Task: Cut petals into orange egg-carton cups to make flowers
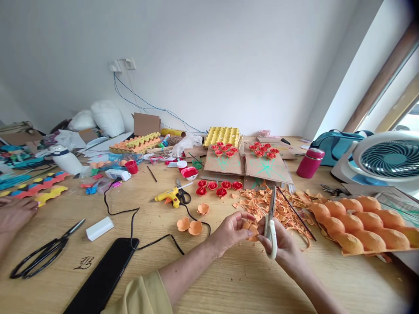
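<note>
My left hand [231, 233] pinches a small orange piece of egg carton [252, 230] in front of me. White-handled scissors [271, 231] are in my right hand [283, 244], blades pointing up and away; its fingertips also touch the orange piece. Just beyond lies a heap of orange carton scraps [265, 205]. Left of my hands sit orange cut-out petal cups [195, 227], with a stacked one [203, 209] behind them. Several red paper roses [221, 192] stand in rows farther back.
A yellow glue gun [167, 196] trails its black cord. An orange egg tray [363, 224] and a fan [382, 157] stand right. Cardboard sheets with roses [224, 161] are behind. Black scissors [49, 253] and a phone [103, 274] lie left. Another person's hand [16, 213] is at far left.
</note>
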### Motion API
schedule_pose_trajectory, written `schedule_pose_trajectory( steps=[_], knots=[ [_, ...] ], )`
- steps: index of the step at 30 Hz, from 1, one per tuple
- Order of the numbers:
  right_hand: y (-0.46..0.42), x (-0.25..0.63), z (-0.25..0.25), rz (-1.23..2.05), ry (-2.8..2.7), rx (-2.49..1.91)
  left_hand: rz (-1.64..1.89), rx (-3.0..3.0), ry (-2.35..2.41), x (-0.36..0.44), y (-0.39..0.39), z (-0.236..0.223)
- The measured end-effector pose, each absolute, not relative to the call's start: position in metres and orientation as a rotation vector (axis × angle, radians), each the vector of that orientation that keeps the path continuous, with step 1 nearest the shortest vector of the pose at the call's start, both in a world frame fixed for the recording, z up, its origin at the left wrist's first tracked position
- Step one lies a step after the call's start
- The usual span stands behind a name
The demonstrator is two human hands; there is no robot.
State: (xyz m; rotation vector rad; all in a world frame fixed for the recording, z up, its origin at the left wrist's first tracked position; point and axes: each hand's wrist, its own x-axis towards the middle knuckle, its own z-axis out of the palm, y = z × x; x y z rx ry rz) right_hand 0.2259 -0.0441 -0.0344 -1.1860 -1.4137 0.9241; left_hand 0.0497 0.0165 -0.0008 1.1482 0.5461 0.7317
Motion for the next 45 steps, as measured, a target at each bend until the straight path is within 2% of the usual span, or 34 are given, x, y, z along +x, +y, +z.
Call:
schedule_pose_trajectory(
  steps=[4, 12, 21, 33, 40, 45],
  knots=[
    [-0.04, 0.233, -0.031, 1.033, -1.284, -1.183, 0.784, 1.186, 0.589, 0.048, 0.022, -0.005],
    [-0.048, 0.229, -0.033, 1.504, -1.252, -0.946, 0.822, 0.885, 0.47, 0.044, 0.029, -0.003],
    [-0.046, 0.227, -0.034, 1.571, -1.132, -0.823, 0.748, 0.863, 0.41, 0.046, 0.024, -0.003],
    [-0.043, 0.231, -0.033, 1.297, -1.308, -1.095, 0.996, 1.054, 0.704, 0.05, 0.029, -0.008],
    [-0.047, 0.233, -0.03, 0.681, -1.81, -1.454, 1.079, 1.155, 0.808, 0.046, 0.033, -0.01],
    [-0.043, 0.237, -0.037, 0.314, -1.995, -1.551, 1.114, 1.088, 0.765, 0.046, 0.034, -0.009]
  ],
)
